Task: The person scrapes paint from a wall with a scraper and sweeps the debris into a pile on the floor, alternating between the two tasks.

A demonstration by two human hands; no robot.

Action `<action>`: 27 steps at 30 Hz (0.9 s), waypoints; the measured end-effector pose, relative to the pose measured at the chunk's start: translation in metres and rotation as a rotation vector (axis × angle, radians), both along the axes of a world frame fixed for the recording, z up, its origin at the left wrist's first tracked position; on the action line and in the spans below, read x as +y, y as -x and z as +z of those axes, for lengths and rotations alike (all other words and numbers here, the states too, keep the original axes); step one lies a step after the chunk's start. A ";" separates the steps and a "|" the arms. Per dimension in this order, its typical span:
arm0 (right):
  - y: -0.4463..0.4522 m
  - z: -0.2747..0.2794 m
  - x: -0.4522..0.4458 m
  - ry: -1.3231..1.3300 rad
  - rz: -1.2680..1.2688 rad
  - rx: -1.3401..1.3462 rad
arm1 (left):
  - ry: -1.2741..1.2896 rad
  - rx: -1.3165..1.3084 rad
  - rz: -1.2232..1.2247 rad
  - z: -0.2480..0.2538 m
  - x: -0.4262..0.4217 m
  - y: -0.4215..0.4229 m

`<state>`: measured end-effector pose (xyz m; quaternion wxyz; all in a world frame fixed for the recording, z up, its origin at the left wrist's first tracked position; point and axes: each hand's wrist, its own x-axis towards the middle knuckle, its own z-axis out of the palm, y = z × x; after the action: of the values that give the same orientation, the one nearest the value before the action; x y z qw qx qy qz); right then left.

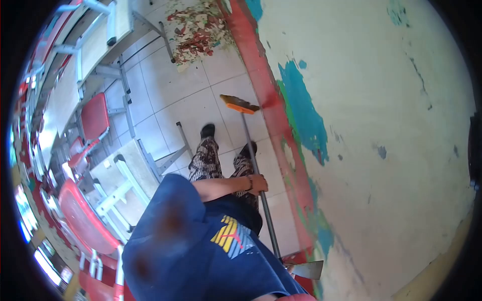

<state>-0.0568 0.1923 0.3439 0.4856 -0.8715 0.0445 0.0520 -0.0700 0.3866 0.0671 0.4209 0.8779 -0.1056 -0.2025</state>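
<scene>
My left hand point(258, 184) is closed around the long dark handle of a broom point(242, 106), partway along it. The broom head has an orange base and dark bristles, and it rests on the tiled floor by the foot of the wall. Close to the handle's upper end, my right hand point(289, 268) shows only in small part beside my shirt. A scraper point(309, 270) with a wide metal blade sticks out from it toward the wall. Whether this hand also grips the broom handle is hidden.
Flaked paint chips point(198, 32) lie heaped on the floor ahead. To the right rises a wall point(371, 150) with peeling cream, turquoise and red paint. Stacked desks point(123, 173) and red chairs point(88, 215) crowd the left side; a metal desk leg point(185, 138) reaches near my feet.
</scene>
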 end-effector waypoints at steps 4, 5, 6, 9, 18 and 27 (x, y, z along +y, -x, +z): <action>0.071 0.048 0.001 0.139 -0.418 -0.137 | 0.113 0.047 -0.332 0.034 -0.002 0.001; 0.089 0.056 0.010 0.095 -0.534 -0.133 | 0.111 0.015 -0.399 0.036 0.006 0.005; 0.107 0.066 0.021 0.051 -0.653 -0.133 | 0.113 -0.018 -0.471 0.038 0.013 0.010; 0.163 0.099 0.085 -0.337 -0.731 -0.140 | 0.077 0.006 -0.660 0.056 0.054 0.019; 0.237 0.113 0.232 -0.719 -0.432 -0.353 | 0.299 -0.092 -0.669 0.055 0.136 0.058; 0.252 0.066 0.310 -0.704 -0.685 -0.533 | 0.256 -0.159 -0.830 0.024 0.161 0.046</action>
<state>-0.3086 0.5026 0.4100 0.7309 -0.5754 0.1810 -0.3192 -0.1156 0.5471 0.0910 0.3999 0.7148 -0.5054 -0.2717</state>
